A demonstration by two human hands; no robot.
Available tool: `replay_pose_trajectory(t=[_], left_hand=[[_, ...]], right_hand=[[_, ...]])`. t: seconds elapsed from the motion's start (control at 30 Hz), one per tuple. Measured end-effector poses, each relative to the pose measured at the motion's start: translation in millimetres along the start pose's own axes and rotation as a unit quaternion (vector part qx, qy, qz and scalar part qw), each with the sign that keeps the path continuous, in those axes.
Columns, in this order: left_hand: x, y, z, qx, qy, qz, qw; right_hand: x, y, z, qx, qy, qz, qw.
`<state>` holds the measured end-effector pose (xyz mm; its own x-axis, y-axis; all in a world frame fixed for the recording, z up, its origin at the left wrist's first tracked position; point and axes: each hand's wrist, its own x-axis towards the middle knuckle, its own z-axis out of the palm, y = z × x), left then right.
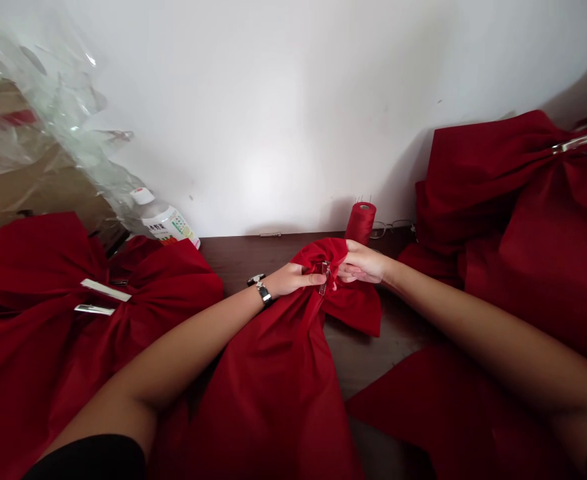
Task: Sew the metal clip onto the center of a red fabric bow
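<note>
A length of red cloth (278, 373) lies over the dark wooden table (238, 257) and is bunched together at its far end. My left hand (293, 279), with a watch on the wrist, pinches that gathered neck from the left. My right hand (362, 265) is closed on the same bunch from the right. A small metal clip (324, 277) sits on the cloth between the two hands.
A gathered red bow held by metal clips (100, 298) lies at the left, and more red bows (513, 200) are piled at the right. A red thread spool (360, 222) and glasses (393, 229) stand by the white wall. A plastic bottle (166, 223) and clear wrapping (58, 107) are at the back left.
</note>
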<state>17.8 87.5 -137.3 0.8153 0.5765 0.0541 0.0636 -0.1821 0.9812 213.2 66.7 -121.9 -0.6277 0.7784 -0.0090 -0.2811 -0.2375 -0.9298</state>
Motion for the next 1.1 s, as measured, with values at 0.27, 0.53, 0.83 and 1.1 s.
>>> replay_pose_trajectory(t=[0.27,0.53,0.83,1.1], left_hand=[[4.3,-1.0,1.6,-0.042,0.051,0.006,0.998],[2.5,-3.3,3.9,0.037,0.135,-0.032,0.990],[-1.6,-1.2,4.7,0.104,0.172,-0.051,0.978],[1.9,-9.6,-1.7,0.052,0.165,-0.037,0.984]], right_hand=[[1.7,1.8,2.8,0.029,0.050,-0.022,0.998],[4.5,10.1,-1.3,0.039,0.077,-0.053,0.995],[8.6,13.8,-3.1,0.042,0.065,-0.061,0.995],[19.3,-2.1,-10.6,0.006,0.018,-0.031,0.999]])
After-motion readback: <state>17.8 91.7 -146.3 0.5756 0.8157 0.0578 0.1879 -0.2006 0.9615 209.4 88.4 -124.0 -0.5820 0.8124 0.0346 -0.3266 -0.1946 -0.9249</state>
